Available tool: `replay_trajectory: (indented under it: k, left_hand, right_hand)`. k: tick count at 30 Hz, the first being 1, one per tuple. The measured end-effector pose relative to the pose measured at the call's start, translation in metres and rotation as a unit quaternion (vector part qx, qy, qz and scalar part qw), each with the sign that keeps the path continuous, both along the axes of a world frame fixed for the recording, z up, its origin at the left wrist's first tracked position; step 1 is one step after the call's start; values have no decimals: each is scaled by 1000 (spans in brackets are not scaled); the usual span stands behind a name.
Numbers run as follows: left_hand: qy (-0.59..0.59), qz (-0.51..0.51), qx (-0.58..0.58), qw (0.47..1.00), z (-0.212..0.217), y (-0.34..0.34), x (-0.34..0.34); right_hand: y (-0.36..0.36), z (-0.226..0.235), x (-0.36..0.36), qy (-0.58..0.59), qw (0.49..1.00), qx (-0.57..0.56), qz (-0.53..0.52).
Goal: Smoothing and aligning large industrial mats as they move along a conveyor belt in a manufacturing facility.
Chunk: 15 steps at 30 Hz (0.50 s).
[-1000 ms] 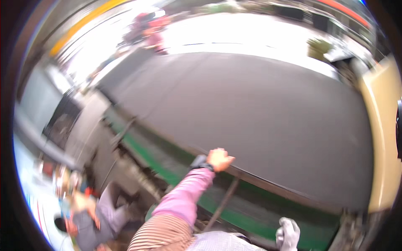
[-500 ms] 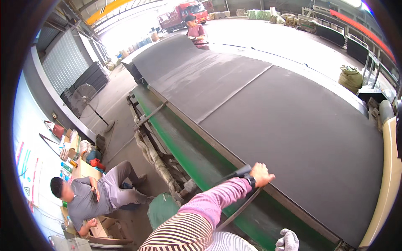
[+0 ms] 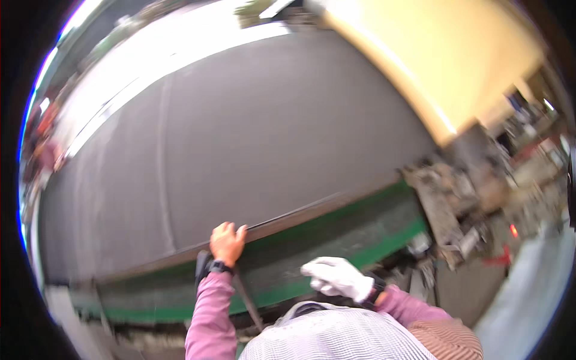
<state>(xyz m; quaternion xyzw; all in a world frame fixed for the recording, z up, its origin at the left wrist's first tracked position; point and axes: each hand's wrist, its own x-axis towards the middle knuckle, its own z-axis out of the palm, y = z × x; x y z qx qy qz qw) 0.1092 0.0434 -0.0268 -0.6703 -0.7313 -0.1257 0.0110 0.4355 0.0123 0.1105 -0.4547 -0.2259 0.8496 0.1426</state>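
Gloved right hand [image 3: 337, 278] has swung inward, bare left hand [image 3: 227, 243] at the edge of the already-spread dark sheet [image 3: 288, 132], blur hiding whether either grip is closed.

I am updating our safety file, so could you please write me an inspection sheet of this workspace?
Surface: a broad dark grey sheet, a pale line crossing its left part.
Job's things: the sheet, with a green-edged strip below its near edge.
Clutter: jumbled items at right, too blurred to name.
Hands: the bare left hand is at the sheet's near edge; the white-gloved right hand is curled before the torso, contents unclear.
Cables: nothing seen, though blur limits this.
Surroundings: a yellowish panel at upper right; bright floor beyond the sheet.
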Motion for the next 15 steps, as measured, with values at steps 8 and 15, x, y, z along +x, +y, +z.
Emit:
replay_trajectory:
  k: [8, 15]
  left_hand:
    - [-224, -126, 70, 964, 23, 31, 70]
    - [-51, 186, 76, 978, 10, -21, -161]
  right_hand:
    - [41, -31, 7, -6, 972, 176, -156]
    - [106, -69, -92, -105, 915, 389, -11]
